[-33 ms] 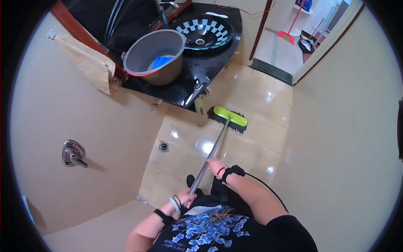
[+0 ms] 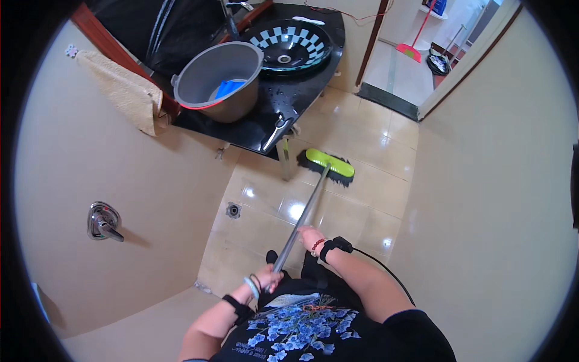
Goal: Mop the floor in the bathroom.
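A broom with a lime-green head [image 2: 329, 163] and dark bristles rests on the tiled floor ahead of me, and its grey metal handle [image 2: 309, 203] slants back toward my body. My left hand [image 2: 269, 279] is closed around the handle near its upper end, close to my waist. Farther down the shaft, my right hand [image 2: 309, 238] also grips it, with the fingers partly hidden behind the wrist and handle. The bristles touch the tiles just right of the black counter's [image 2: 241, 134] leg.
A grey bucket [image 2: 241, 99] with a blue cloth [image 2: 230, 88] inside stands on the counter beside a black patterned basin [image 2: 307, 63]. A towel [image 2: 120, 90] hangs at the left. The floor drain [image 2: 233, 210] lies left of the broom. Beyond the doorway's dark threshold [image 2: 389, 101] leans a red broom [image 2: 410, 52].
The broom head has slid slightly farther away from me across the tiles. Both hands keep their hold on the handle, and the whole view has shifted a little.
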The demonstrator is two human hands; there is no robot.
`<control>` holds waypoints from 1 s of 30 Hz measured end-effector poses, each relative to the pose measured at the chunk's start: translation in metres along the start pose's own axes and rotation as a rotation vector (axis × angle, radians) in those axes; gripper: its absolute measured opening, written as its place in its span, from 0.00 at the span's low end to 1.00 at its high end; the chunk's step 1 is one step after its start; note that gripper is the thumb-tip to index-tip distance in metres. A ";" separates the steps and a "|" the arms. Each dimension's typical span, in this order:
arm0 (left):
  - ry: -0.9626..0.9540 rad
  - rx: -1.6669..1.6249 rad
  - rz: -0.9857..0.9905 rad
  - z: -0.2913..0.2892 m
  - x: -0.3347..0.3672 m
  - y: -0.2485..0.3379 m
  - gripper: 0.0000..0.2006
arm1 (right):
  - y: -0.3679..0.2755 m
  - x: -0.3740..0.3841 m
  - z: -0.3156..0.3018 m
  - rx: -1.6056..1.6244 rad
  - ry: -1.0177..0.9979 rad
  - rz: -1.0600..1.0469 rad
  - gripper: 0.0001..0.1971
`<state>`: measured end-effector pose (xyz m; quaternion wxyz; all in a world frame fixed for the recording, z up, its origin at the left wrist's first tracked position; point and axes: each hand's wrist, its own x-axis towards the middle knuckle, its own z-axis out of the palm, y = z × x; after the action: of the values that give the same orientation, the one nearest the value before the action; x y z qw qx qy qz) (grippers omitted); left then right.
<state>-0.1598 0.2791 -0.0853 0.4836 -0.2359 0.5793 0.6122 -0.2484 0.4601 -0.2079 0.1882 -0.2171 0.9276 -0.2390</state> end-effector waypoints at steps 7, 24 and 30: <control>-0.012 -0.069 0.067 0.025 0.109 0.093 0.04 | 0.011 -0.074 -0.041 0.386 -0.118 0.319 0.11; -0.110 0.055 0.059 0.068 0.290 0.305 0.06 | 0.106 -0.083 -0.084 0.444 -0.038 0.415 0.09; -0.055 0.176 0.004 0.039 0.283 0.276 0.04 | 0.123 -0.025 -0.113 0.415 -0.023 0.350 0.09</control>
<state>-0.5070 0.4438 -0.1846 0.5171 -0.1744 0.6177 0.5663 -0.3170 0.6112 -0.1738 0.2778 -0.0128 0.8800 -0.3851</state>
